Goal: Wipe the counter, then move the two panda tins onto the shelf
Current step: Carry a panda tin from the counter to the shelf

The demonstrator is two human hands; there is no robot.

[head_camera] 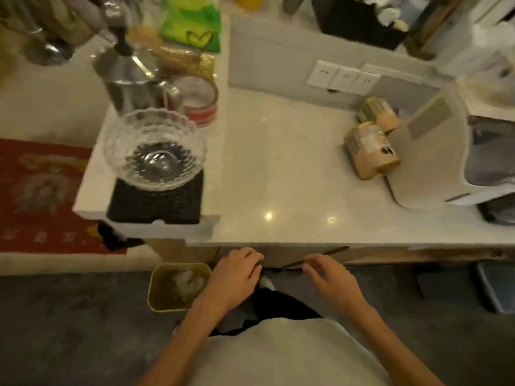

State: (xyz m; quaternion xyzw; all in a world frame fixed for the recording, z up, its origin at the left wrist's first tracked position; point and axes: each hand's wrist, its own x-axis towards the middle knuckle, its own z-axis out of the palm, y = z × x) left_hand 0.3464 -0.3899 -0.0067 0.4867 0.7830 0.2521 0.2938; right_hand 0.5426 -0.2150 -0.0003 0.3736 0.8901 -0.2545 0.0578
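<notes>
Two beige panda tins stand close together at the right of the pale stone counter (278, 168): the nearer tin (369, 151) and the farther tin (377, 112), both against a grey appliance. A raised shelf (92, 188) runs along the counter's left side. My left hand (237, 274) and my right hand (331, 277) hover below the counter's front edge, in front of my body. Both hold nothing, with fingers loosely spread. No cloth is visible in either hand.
On the shelf sit a glass bowl (154, 151) on a black mat, a steel kettle (128, 76), a tape roll (196, 98) and green packets. A grey appliance (429, 151) fills the counter's right. A yellow bin (178, 285) stands on the floor.
</notes>
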